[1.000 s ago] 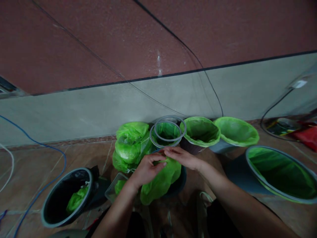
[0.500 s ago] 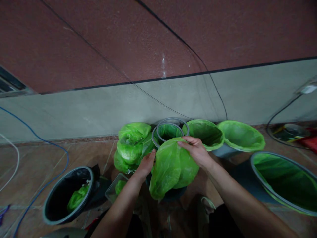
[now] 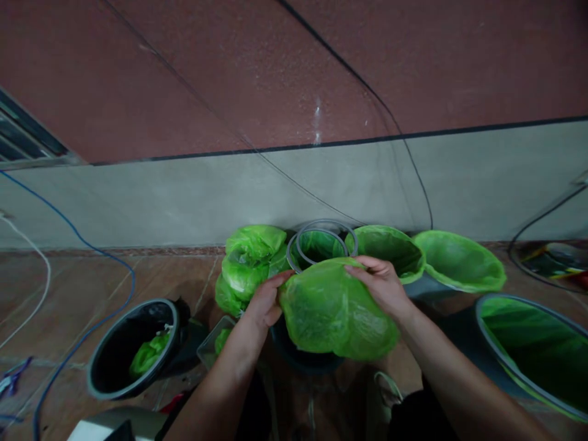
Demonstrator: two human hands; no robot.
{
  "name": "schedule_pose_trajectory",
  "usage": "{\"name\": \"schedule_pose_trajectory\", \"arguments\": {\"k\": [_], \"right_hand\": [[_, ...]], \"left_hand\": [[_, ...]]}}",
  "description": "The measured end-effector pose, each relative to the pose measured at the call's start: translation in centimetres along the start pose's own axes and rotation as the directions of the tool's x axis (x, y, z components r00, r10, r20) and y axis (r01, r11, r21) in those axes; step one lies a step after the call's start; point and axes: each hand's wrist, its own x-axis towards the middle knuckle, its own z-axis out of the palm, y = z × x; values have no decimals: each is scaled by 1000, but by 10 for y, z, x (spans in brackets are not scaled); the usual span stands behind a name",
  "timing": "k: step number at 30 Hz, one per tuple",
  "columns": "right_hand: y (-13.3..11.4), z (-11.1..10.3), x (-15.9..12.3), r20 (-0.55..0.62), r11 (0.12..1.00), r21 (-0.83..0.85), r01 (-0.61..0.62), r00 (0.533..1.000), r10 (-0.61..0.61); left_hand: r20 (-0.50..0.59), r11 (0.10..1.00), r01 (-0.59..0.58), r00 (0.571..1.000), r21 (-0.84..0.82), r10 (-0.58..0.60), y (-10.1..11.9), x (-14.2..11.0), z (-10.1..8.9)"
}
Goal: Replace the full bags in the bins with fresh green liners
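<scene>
Left hand (image 3: 267, 300): pinching the bag's left edge
Right hand (image 3: 382, 285): gripping its upper right edge
Bag (image 3: 337, 309): green — lower centre of frame, above dark bin (image 3: 305, 361)

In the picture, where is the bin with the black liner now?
The black-lined bin stands at the lower left of the head view, on the tiled floor, just right of the blue cable.

Bag (image 3: 337, 312): thin glossy plastic, crinkled. Upper wall (image 3: 206, 79): matt, rough.
</scene>
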Motion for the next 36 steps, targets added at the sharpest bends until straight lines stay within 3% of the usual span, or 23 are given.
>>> {"name": "schedule_pose_trajectory", "arguments": {"k": [3,7,10,12,15,17,19,22,27,31,33,36], "right_hand": [[1,-7,0,-17,991,-124,48,999,-50],[3,-21,-4,92,918,-381,111,992,-82],[4,-33,-7,261,807,-570,155,965,-1],[6,-40,-6,316,702,-670,241,949,-25],[7,-53,-2,284,569,-756,325,945,-163],[7,-62,1,218,546,-782,302,952,-215],[5,-69,2,134,590,-770,241,966,-220],[0,-76,1,18,737,-663,130,987,-158],[-7,-77,3,-16,924,-377,73,996,-85],[-9,-73,6,-136,979,-122,163,974,-180],[-9,-69,7,-200,975,-7,223,955,-220],[-11,-62,7,-237,974,69,216,952,-195]], "left_hand": [[-270,980,-51,963,-194,-3,8,8,-14],[-513,935,-306,840,-179,177,24,13,-37],[-559,910,-392,788,-134,257,34,12,-49],[-568,904,-410,776,-124,274,39,11,-54],[-587,907,-401,768,-127,257,43,9,-59],[-605,906,-402,758,-136,245,45,9,-61],[-621,907,-396,749,-141,231,48,7,-64],[-640,922,-364,742,-134,200,53,5,-67],[-653,939,-333,730,-86,199,57,2,-69],[-665,948,-306,726,-85,175,55,4,-68],[-654,951,-292,740,-98,160,54,6,-67],[-619,956,-275,770,-105,153,53,8,-66]]}}
